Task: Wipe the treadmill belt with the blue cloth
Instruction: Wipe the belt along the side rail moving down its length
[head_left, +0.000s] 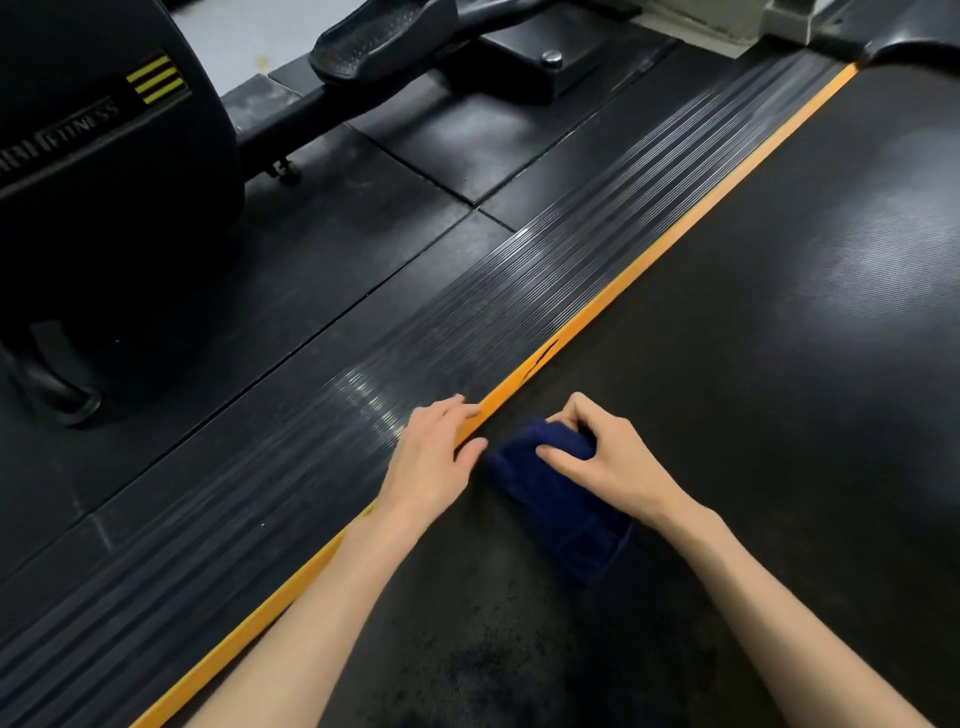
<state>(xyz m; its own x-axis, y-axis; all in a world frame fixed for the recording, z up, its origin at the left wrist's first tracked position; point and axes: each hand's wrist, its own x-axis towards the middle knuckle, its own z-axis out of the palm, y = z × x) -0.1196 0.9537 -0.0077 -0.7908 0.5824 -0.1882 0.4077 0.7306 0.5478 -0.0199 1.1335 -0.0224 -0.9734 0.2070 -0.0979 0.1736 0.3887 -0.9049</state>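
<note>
Both hands are down low by the edge of the belt, close to each other but not touching. Far to the left stands a big black exercise machine (104, 182), well away from the job. Next comes the ribbed side rail (519, 270). The left hand (436, 457) rests flat across it and the orange strip (649, 254) with its fingers stretched out, and it holds nothing. Just beside it is the blue cloth (561, 509), folded up thick and lying on the treadmill belt (753, 364). The right hand (608, 462) sits on the far end of the cloth, with its fingers and thumb curled round the fold. What could go wrong? The cloth is a fat bundle (only its bottom face touches the belt), so a push could make it roll or come unfolded and skip over dirt. The left hand is so near that the cloth could bump into it. The cloth is also right by the strip, so a wipe could slide off the belt onto the rail. The speckled patch (467, 670) close to the person may get missed, I think.
</note>
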